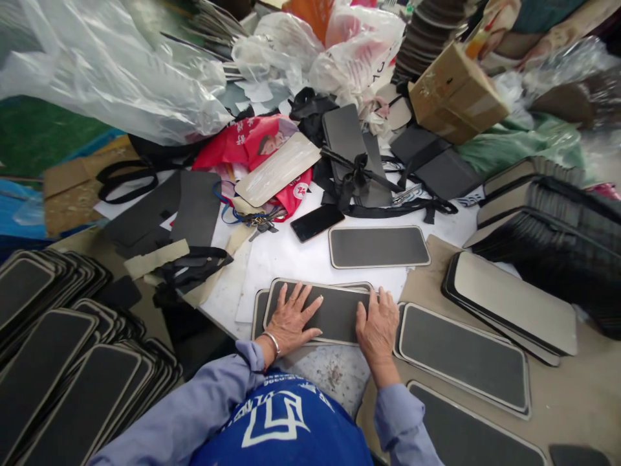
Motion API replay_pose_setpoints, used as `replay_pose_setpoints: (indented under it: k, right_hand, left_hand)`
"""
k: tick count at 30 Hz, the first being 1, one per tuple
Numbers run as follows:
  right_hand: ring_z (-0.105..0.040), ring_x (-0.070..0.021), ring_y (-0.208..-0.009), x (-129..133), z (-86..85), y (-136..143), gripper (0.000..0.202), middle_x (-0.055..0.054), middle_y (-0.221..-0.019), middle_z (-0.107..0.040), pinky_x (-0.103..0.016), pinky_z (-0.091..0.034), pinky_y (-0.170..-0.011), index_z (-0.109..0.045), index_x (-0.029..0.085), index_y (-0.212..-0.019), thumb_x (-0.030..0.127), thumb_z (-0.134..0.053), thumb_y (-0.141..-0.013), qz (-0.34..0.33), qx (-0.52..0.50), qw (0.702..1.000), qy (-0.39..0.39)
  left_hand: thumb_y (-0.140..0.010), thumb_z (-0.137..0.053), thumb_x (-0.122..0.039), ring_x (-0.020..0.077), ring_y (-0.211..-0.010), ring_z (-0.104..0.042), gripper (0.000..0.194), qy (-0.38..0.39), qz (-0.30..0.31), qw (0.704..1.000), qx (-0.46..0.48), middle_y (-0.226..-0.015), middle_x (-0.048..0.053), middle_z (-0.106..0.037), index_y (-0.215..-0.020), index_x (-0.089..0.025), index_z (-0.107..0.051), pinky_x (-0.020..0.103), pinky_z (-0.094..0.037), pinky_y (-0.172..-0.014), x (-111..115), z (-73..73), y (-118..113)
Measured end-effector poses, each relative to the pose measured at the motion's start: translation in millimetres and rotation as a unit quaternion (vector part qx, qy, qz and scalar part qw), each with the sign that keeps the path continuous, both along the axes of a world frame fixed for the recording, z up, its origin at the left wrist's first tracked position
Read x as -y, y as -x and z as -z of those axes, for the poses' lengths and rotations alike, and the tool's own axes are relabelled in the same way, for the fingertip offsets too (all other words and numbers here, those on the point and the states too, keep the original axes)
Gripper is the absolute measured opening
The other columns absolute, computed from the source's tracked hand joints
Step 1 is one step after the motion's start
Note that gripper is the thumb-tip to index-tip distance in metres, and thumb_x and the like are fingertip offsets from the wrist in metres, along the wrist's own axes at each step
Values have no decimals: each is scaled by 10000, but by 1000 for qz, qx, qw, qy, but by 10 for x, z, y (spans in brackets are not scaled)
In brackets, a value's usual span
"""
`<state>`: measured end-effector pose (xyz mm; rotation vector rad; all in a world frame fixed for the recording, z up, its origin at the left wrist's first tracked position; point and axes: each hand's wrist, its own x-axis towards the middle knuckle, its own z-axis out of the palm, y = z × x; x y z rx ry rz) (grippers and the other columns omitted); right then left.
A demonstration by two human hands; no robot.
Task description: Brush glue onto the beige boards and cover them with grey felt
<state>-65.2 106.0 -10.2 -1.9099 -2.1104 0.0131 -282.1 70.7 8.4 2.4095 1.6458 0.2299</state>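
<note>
A dark grey rounded rectangular panel (339,314) with a pale border lies on the white sheet in front of me. Beneath it, another similar panel (259,314) sticks out at the left. My left hand (292,318) rests flat on the upper panel's left part, fingers spread. At its right end lies my right hand (379,325), fingers stretched forward and thumb apart on the surface. Neither hand is lifting anything visible. Just beyond the hands is a separate grey panel (379,246). Beside my right hand, more grey panels (463,353) lie overlapped.
Stacks of panels stand at the left (92,382) and right (509,301). A phone (317,222), keys (262,225), black straps (358,171) and a red bag (242,142) clutter the far side. Behind are a cardboard box (456,94), plastic bags (354,48) and another person's arms (548,45).
</note>
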Motion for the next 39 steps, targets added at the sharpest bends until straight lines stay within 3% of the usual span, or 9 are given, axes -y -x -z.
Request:
replay_pose_setpoints:
  k: [5,15,32,37,39]
  right_hand:
    - [-289,-261,-1261,-14,-30,-60,380,-150,-1270,-475,-442,-274,-998,-542,94,-1145,263,-311,-896,-38,23,999,-1]
    - [-388,-236,-1178,-119,-82,-16,346,-125,-1170,-556,-430,-346,-976,-605,132,-1062,262,-331,-897,-105,-25,994,-2]
    - [-409,-226,-1165,-159,-108,198,306,-99,-1167,-571,-423,-341,-975,-641,156,-999,256,-376,-884,-131,-105,986,4]
    - [-386,-239,-1206,-181,-161,369,326,-89,-1199,-558,-460,-282,-1013,-665,182,-958,315,-380,-873,-120,-203,970,56]
    - [-367,-227,-1235,-207,-240,455,352,-77,-1262,-512,-453,-281,-1021,-655,201,-988,357,-360,-876,-99,-314,938,111]
  left_hand:
    - [-802,-467,-506,305,-1321,-228,534,4,77,996,39,-1421,121,-316,-1293,-303,-412,533,-174,-1044,25,43,-52]
    - [-797,-499,-472,307,-1324,-216,536,-4,76,995,72,-1417,125,-322,-1297,-305,-405,542,-166,-1041,29,106,-36]
    - [-786,-514,-474,297,-1318,-238,514,-8,67,994,87,-1401,120,-353,-1264,-297,-447,531,-173,-1041,26,99,-43]
    - [-780,-520,-474,291,-1317,-239,528,-15,70,994,78,-1400,111,-356,-1272,-299,-438,524,-161,-1047,33,122,-38]
    - [-781,-516,-479,295,-1317,-239,537,-20,69,995,71,-1399,108,-359,-1282,-307,-424,527,-157,-1046,35,129,-37]
